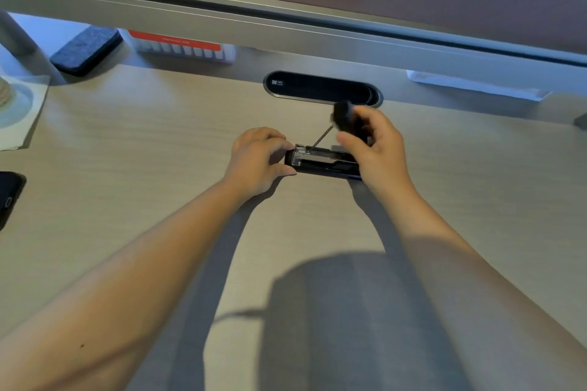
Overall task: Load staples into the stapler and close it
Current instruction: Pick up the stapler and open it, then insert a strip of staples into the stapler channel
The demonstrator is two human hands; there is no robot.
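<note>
Fingers (pixel 279 149) of left hand (pixel 257 159) pinching stapler (pixel 320 163) front, right hand (pixel 378 146) gripping raised lid (pixel 344 117)

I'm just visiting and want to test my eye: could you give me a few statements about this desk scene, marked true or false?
1. The stapler lies open on the desk. True.
2. The left hand steadies the stapler's metal front end. True.
3. The right hand rests flat on the desk. False: it is raised, holding the stapler's lifted black top.
4. A dark phone lies at the desk's right edge. False: it is at the left edge.
5. The stapler is already closed. False: its top is up.
</note>
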